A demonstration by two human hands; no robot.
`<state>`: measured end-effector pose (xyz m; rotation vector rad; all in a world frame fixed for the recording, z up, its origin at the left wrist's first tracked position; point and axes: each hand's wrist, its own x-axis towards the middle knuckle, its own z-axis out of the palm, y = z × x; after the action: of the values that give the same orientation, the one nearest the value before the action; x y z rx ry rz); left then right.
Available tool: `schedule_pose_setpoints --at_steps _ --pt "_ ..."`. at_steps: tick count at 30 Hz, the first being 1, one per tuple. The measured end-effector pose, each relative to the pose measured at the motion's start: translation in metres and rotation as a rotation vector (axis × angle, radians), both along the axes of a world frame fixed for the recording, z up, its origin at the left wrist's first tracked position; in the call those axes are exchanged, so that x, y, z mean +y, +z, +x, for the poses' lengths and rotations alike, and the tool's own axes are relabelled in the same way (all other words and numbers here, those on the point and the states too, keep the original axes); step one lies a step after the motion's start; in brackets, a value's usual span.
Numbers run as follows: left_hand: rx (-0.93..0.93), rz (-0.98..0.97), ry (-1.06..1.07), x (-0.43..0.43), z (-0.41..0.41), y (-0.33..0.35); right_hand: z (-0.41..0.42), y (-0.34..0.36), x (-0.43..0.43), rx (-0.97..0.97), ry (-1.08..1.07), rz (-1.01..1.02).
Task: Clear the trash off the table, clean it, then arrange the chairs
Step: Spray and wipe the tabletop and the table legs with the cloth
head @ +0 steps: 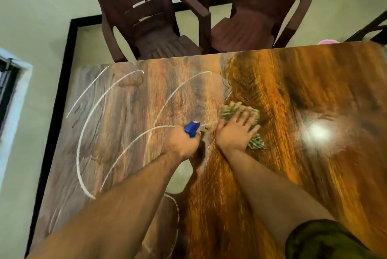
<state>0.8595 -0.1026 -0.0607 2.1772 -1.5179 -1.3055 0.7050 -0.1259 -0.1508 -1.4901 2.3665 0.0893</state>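
Your table (293, 83): glossy wood grain, orange-brown on your right, greyer brown on your left, crossed by white curved streaks. Spray head (192, 128): blue, orange tip. Cloth (229, 109): green-and-white stripes. Both chairs (146, 7): dark brown. Your sleeve (326, 240): olive.

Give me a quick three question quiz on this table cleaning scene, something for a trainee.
1. True or false: the right hand lies flat on the cloth.
2. The left hand grips: A) a cup, B) a blue spray bottle, C) a brush?
3. Fill in: ___ brown chairs stand at the far edge of the table.
Key: 1 true; 2 B; 3 two.
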Motion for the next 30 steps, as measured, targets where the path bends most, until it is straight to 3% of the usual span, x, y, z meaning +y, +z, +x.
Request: schedule_pose_setpoints --at_steps 4,5,7,10,11,12,13,15,17,19,22,24,26,30 --pt "-0.022 -0.028 -0.012 -0.031 -0.005 -0.003 0.002 -0.003 -0.003 -0.127 0.984 -0.068" --pt "-0.021 -0.031 0.008 -0.039 -0.006 -0.003 -0.017 -0.004 -0.021 -0.141 1.111 -0.084" --pt "-0.019 -0.031 0.047 -0.050 -0.007 -0.002 -0.045 -0.010 -0.059 -0.030 0.994 -0.087" --pt "-0.018 0.006 0.018 -0.068 -0.008 0.002 -0.045 -0.006 -0.102 0.035 0.194 -0.005" --pt "-0.026 0.002 0.003 -0.073 -0.010 0.005 -0.034 -0.001 -0.111 0.022 0.050 0.015" --pt "-0.023 -0.013 -0.003 -0.082 -0.012 0.006 -0.023 0.001 -0.117 0.015 0.062 0.021" --pt "-0.013 -0.023 0.003 -0.088 -0.013 0.006 -0.015 0.001 -0.118 0.012 0.236 -0.007" --pt "0.024 -0.042 0.014 -0.102 -0.016 0.004 -0.019 0.001 -0.119 -0.079 0.793 -0.054" --pt "0.055 -0.054 0.021 -0.110 -0.018 0.004 -0.049 0.002 -0.141 -0.142 1.130 -0.050" --pt "0.086 -0.053 0.023 -0.117 -0.016 0.005 -0.074 -0.004 -0.178 -0.035 0.997 -0.034" --pt "0.082 -0.045 0.034 -0.124 -0.008 0.006 -0.087 -0.002 -0.222 0.040 0.335 -0.001" --pt "0.097 -0.048 0.076 -0.125 -0.002 0.002 -0.073 0.002 -0.239 -0.008 0.068 0.029" --pt "0.089 -0.047 0.087 -0.129 0.003 -0.002 -0.041 -0.002 -0.248 0.018 0.152 0.018" --pt "0.108 -0.033 0.029 -0.131 -0.003 -0.006 0.001 -0.008 -0.239 -0.080 0.897 -0.085"
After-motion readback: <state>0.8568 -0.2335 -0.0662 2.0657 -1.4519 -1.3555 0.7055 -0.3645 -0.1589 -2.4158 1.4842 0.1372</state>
